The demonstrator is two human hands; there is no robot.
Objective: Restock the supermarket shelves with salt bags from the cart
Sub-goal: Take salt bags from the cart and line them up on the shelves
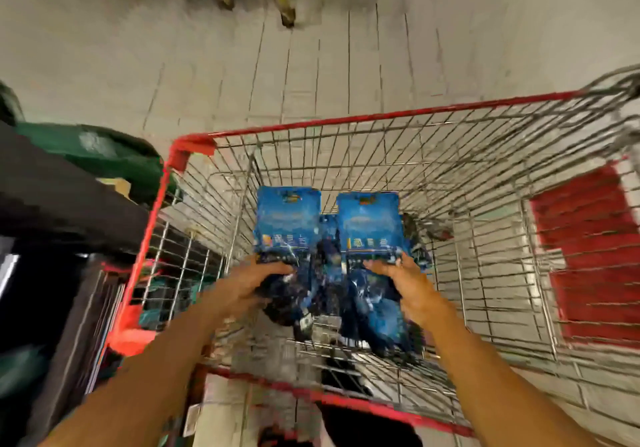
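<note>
two blue salt bags stand up out of the wire cart, one in each hand. the left salt bag is gripped at its lower end by the left hand, fingers curled round the dark bottom of the pack. the right salt bag is held the same way by the right hand, fingers wrapped on its lower edge. both bags are inside the basket, above its floor, side by side and near each other, with a narrow gap between.

under and between them lie more blue bags, heaped on the cart bottom; the picture is blurred, so i cannot count them.

the cart has a red rim and a red panel on its right wall. to the left, just beside the cart, a dark shelf edge shows, with something green beyond it; what stands on the shelf cannot be told.

as a judgement: this round is at the pick-up. two bags are in hand but not yet out of the cart, none is seen placed, and several more are left to move, so most of the restocking looks undone.
</note>
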